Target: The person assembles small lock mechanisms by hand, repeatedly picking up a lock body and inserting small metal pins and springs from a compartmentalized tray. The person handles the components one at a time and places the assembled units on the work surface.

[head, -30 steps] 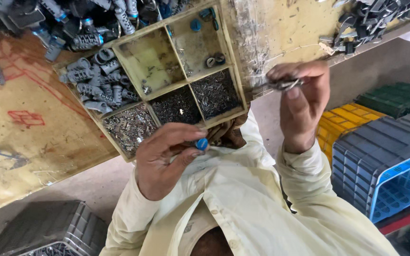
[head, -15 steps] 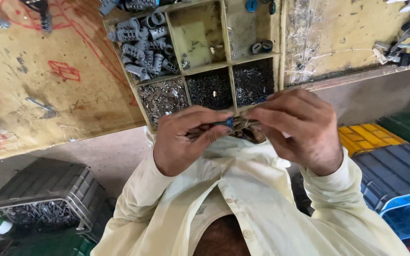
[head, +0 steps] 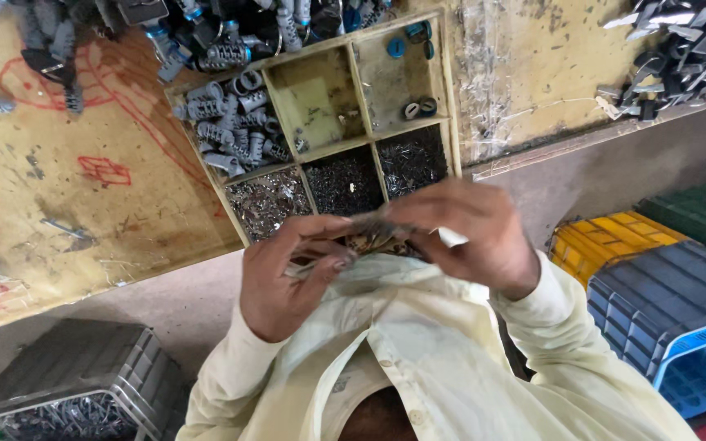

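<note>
Right hand (head: 471, 233) brought in from out at the side, where it pinched a small metal part a second ago — now pressed fingertip to fingertip against the left hand (head: 292, 273) just below the divided tray (head: 451, 122). Blue bit seen between the left fingers earlier — no longer in sight, hidden between the joined hands. Tray slid across the view and back, now sitting up and left of centre.
</note>
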